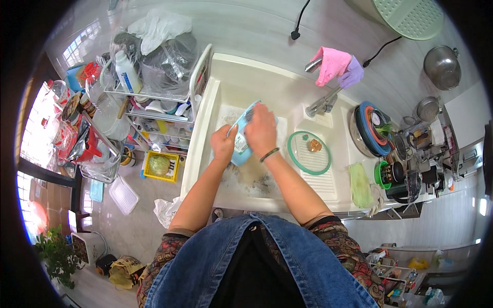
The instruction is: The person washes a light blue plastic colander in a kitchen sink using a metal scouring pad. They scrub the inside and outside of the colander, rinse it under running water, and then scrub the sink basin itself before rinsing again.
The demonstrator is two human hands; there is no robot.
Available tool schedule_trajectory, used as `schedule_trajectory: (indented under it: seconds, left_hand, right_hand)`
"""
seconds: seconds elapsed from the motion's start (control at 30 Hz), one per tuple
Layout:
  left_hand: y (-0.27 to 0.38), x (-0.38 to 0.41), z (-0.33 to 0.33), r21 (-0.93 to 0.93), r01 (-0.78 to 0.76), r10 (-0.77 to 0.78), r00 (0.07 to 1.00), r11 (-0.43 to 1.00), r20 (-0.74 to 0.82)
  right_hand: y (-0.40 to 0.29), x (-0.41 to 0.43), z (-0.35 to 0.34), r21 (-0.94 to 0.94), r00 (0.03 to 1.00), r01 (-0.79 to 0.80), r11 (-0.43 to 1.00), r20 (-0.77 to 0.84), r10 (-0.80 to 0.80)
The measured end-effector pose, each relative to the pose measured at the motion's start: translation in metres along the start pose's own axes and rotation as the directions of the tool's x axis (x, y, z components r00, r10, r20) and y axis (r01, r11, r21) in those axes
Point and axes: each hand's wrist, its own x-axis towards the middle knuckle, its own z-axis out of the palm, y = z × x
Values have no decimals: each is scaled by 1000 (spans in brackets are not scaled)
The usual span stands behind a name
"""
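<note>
Over the basin of an off-white sink (pixel 250 69), my left hand (pixel 223 142) grips the edge of a light blue plastic container (pixel 242 156). The container is tilted and bears a white printed label. My right hand (pixel 263 129) lies across it with fingers bent and slightly blurred. Beside those fingers shows a dark grey patch (pixel 249 114); whether it is held there is unclear. Murky water and dark specks lie on the basin floor (pixel 258 181) beneath.
A green-rimmed lid (pixel 310 173) with a copper-coloured scrubber (pixel 315 145) rests on the ribbed washboard (pixel 321 188). Rubber gloves (pixel 333 65) drape over the faucet (pixel 321 106). Stacked basins (pixel 362 134) and a green cloth (pixel 360 184) lie right. A loaded rack (pixel 161 115) borders the left.
</note>
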Motion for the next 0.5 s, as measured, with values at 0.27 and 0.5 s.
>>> schedule_trajectory:
  seconds: [0.27,0.5]
  left_hand:
    - [7,-6,30,-149,231,-230,973,962,21]
    - [1,-5,36,-244,346,-330,938,906,107]
  right_hand:
    - [61,29,-10,90,809,-474,876,438,392]
    - [33,-16,-6,239,986,-148,960,108,126]
